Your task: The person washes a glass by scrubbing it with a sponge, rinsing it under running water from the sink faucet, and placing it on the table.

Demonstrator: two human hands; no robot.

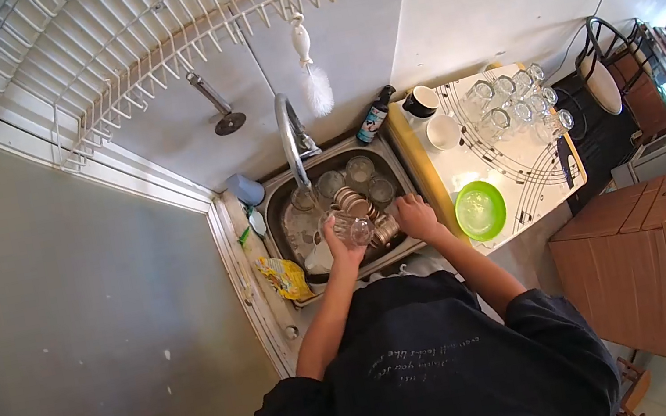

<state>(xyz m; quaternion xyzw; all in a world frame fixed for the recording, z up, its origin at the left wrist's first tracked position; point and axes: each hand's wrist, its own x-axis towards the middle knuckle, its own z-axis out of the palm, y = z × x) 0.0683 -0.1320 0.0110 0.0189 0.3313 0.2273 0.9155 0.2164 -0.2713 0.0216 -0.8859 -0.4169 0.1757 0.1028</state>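
My left hand (343,247) is wrapped round a clear drinking glass (361,231), tilted over the sink (281,257) below the tap (291,140). At the sink's right rim, my right hand (417,217) has its fingers curled downward; whatever they hold, if anything, is hidden. Several clear glasses (360,169) stand in the back of the basin. Between them and my hands lie brownish stacked dishes (352,202), partly covered by the held glass.
To the right, a table (485,159) bears a bright green bowl (480,210), a white cup (443,131), a black mug (421,101) and several glasses (523,110). A dark bottle (375,117) stands behind the sink. A yellow packet (284,278) lies left. A wire rack (169,36) hangs above.
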